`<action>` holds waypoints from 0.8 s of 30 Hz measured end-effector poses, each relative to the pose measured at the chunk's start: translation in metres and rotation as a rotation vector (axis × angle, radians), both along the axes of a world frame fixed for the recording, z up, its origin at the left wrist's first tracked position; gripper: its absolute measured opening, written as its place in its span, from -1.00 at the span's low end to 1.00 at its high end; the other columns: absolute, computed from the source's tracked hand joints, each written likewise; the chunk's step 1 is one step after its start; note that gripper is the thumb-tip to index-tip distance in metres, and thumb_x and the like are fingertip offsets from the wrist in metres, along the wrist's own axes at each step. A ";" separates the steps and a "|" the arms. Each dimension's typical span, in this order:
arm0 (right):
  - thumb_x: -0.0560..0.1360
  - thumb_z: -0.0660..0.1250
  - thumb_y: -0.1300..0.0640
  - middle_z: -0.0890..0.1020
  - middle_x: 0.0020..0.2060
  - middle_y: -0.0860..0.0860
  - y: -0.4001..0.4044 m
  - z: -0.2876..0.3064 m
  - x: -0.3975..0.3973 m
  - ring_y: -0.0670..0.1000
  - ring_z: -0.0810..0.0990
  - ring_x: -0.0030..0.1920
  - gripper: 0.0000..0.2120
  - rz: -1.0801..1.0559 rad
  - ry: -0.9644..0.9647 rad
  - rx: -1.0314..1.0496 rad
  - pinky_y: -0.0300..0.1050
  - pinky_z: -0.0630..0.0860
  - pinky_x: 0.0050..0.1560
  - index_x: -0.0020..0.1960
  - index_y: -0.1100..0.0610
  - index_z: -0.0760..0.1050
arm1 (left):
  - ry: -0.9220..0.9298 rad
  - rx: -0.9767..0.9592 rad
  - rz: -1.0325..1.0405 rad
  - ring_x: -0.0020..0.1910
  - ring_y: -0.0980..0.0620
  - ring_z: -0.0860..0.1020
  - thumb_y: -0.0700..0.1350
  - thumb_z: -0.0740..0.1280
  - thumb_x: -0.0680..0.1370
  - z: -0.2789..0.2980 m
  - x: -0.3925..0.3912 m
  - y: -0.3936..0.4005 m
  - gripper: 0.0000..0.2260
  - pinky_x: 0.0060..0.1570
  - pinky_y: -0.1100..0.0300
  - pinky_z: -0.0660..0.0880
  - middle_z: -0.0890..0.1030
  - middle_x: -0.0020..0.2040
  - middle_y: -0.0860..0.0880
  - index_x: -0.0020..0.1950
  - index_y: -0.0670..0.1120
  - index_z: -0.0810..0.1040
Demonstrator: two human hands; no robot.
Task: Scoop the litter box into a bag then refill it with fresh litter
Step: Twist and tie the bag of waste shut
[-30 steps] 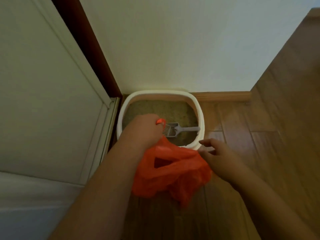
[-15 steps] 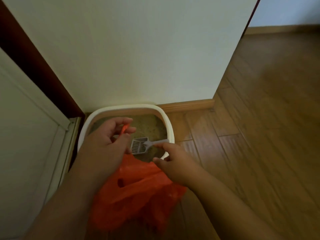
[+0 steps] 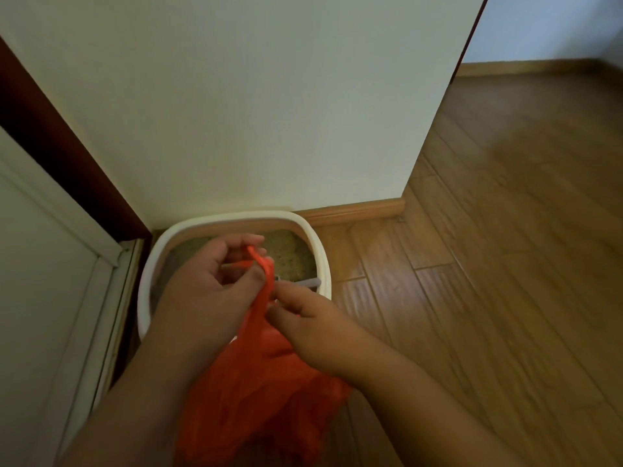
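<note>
A white litter box (image 3: 317, 244) with tan litter (image 3: 290, 257) stands on the floor in the corner against the wall. An orange plastic bag (image 3: 263, 392) hangs over its near edge. My left hand (image 3: 209, 291) pinches the bag's handle, which stretches up above the litter. My right hand (image 3: 313, 325) has its fingers curled at the same handle strip just below; I cannot tell if it grips the strip. A grey scoop lies in the box; only its handle (image 3: 308, 283) shows past my hands.
A white door (image 3: 43, 298) with a dark red frame (image 3: 67, 163) stands on the left. The white wall (image 3: 269, 112) ends at a corner on the right. Wooden floor (image 3: 488, 298) spreads to the right of the box, edged by a wooden skirting board (image 3: 357, 210).
My right hand left the scoop's handle and came to the bag's handle. My left hand lifted the handle higher. The view shifted to the right.
</note>
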State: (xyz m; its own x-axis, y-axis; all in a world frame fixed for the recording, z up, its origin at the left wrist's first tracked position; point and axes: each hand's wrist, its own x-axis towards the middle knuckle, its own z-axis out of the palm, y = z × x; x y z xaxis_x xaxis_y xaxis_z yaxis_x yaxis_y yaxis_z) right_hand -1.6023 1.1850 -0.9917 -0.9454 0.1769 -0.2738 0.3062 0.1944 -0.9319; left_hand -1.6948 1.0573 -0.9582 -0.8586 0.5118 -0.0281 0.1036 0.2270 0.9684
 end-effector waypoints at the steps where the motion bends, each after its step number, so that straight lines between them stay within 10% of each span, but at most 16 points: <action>1: 0.66 0.17 0.03 0.63 0.15 0.16 0.001 0.004 0.001 0.21 0.61 0.13 -0.74 -0.013 -0.022 -0.067 0.27 0.52 0.23 0.24 0.03 0.56 | 0.024 -0.025 0.010 -0.06 0.20 0.69 -0.09 0.42 0.58 0.000 0.001 0.001 -0.83 -0.06 0.10 0.61 0.72 -0.01 0.13 0.09 0.17 0.66; 6: 0.60 0.27 0.04 0.66 0.08 -0.02 0.006 0.002 0.009 0.09 0.66 0.07 -0.77 0.114 -0.081 -0.058 0.16 0.61 0.16 0.23 -0.10 0.55 | -0.037 -0.113 0.102 -0.02 0.22 0.63 0.08 0.27 0.64 0.002 0.000 0.005 -0.74 0.01 0.08 0.51 0.69 -0.02 0.17 -0.14 0.18 0.72; 12: 0.60 0.34 0.10 0.70 -0.09 -0.03 0.013 0.000 0.003 0.02 0.68 -0.06 -0.88 -0.102 0.107 0.024 0.18 0.63 0.06 -0.01 -0.06 0.64 | -0.343 -0.038 -0.040 0.29 -0.04 0.59 -0.05 0.29 0.48 -0.006 -0.014 0.001 -0.68 0.22 -0.06 0.51 0.68 0.20 0.04 0.18 0.14 0.68; 17: 0.60 0.35 0.15 0.71 -0.07 0.08 0.019 0.007 0.007 0.14 0.68 -0.01 -0.89 -0.140 0.203 -0.100 0.24 0.61 0.10 0.00 0.05 0.66 | -0.146 -0.430 -0.461 0.21 0.18 0.62 0.10 0.66 0.24 -0.015 -0.013 -0.017 -0.02 0.18 0.06 0.59 0.57 0.31 0.24 0.54 0.39 0.20; 24: 0.60 0.31 0.28 0.73 -0.09 0.10 0.018 0.016 0.006 0.01 0.70 -0.09 -0.86 -0.177 0.277 -0.362 -0.11 0.63 -0.02 0.08 0.21 0.64 | -0.101 -0.409 -0.338 -0.08 0.19 0.68 0.04 0.36 0.63 -0.018 -0.002 -0.003 -0.90 0.10 0.03 0.61 0.73 -0.05 0.17 0.04 0.23 0.66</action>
State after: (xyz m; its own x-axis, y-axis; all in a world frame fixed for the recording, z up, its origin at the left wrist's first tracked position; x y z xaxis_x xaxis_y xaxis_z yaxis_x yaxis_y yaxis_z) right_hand -1.5959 1.2035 -0.9754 -0.9554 0.2813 -0.0900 0.0365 -0.1899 -0.9811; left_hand -1.6968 1.0541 -0.9762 -0.6306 0.6889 -0.3573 0.1469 0.5581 0.8167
